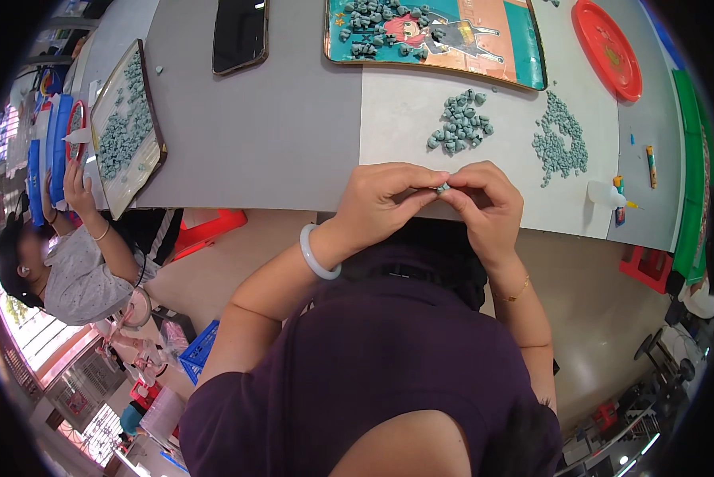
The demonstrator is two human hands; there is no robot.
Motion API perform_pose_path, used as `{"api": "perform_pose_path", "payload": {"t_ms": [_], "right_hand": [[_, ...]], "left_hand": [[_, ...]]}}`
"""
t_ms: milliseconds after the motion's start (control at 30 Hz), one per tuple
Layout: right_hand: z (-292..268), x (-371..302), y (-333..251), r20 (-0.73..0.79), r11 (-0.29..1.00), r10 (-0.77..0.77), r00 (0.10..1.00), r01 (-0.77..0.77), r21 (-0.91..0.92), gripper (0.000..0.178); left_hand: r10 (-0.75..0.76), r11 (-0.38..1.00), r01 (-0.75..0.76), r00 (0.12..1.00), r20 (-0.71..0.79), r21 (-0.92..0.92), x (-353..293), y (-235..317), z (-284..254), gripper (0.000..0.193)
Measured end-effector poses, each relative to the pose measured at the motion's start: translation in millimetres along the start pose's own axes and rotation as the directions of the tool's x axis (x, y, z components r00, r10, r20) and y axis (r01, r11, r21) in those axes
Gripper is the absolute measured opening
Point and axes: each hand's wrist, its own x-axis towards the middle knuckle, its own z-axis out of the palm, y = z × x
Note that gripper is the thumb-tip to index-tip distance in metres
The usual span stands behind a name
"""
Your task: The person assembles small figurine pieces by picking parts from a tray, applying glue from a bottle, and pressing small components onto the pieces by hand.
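Observation:
Over the front edge of the table, my left hand (385,199) and my right hand (488,208) meet fingertip to fingertip. Between them they pinch a small grey-green piece (443,188), mostly covered by the fingers. Just beyond my hands lies a loose pile of chunky grey-green pieces (462,123). Right of that is a second pile of smaller grey-green pieces (561,139). A tray with a cartoon picture (484,67) stands farther back, and more grey-green pieces (381,24) are heaped on its left part.
A black phone (241,36) lies at the back left. At the right are a red oval tray (608,49), a white squeeze bottle (603,195) with a yellow tip and a yellow tube (652,167). A co-worker (87,262) sits at the left by a tray of pieces (126,127).

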Motion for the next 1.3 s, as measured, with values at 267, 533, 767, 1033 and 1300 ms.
{"api": "perform_pose_path", "payload": {"t_ms": [267,533,767,1033,1300], "right_hand": [[3,-6,5,-0.037,0.992,-0.122,0.992,0.120,-0.043,0.015],[4,-9,10,0.032,0.905,-0.343,0.939,0.340,-0.258,0.014],[2,-9,8,-0.009,0.965,-0.220,0.975,0.216,-0.148,0.015],[1,-7,6,0.010,0.957,-0.201,0.980,0.198,-0.213,0.011],[0,-8,9,-0.037,0.977,-0.195,0.980,0.190,-0.096,0.015]], "left_hand": [[-0.158,0.986,0.164,0.979,0.131,-0.035,0,3,-8,0.021],[-0.048,0.999,0.049,0.996,0.074,-0.009,-1,-4,-3,0.015],[-0.191,0.971,0.209,0.970,0.150,-0.114,3,5,-10,0.020],[-0.471,0.802,0.519,0.854,0.222,-0.296,21,7,-20,0.019],[-0.239,0.970,0.242,0.967,-0.084,0.029,97,-8,-48,0.020]]}}
